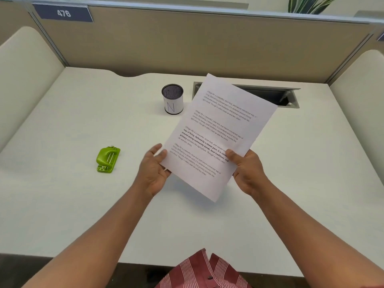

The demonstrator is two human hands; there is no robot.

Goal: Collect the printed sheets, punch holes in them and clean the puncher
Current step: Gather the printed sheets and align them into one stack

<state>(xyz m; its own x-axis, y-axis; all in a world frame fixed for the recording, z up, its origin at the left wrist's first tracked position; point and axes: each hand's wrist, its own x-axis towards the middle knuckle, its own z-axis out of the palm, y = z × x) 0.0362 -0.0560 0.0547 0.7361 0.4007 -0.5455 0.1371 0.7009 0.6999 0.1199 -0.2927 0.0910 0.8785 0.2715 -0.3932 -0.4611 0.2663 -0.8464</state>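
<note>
White printed sheets (220, 125) with black text are held tilted above the white desk (62, 125), their top corner pointing away to the right. My left hand (152, 169) grips their lower left edge, thumb on top. My right hand (246, 169) grips the lower right edge, its thumb lying over the text. How many sheets are in the stack cannot be made out. A small green hole puncher (107, 160) lies on the desk to the left of my left hand, apart from both hands.
A mesh pen cup (172, 99) with a white label stands behind the sheets at centre. An open cable tray slot (286, 96) is set into the desk at the back right. Beige partition walls (187, 42) enclose the desk on three sides.
</note>
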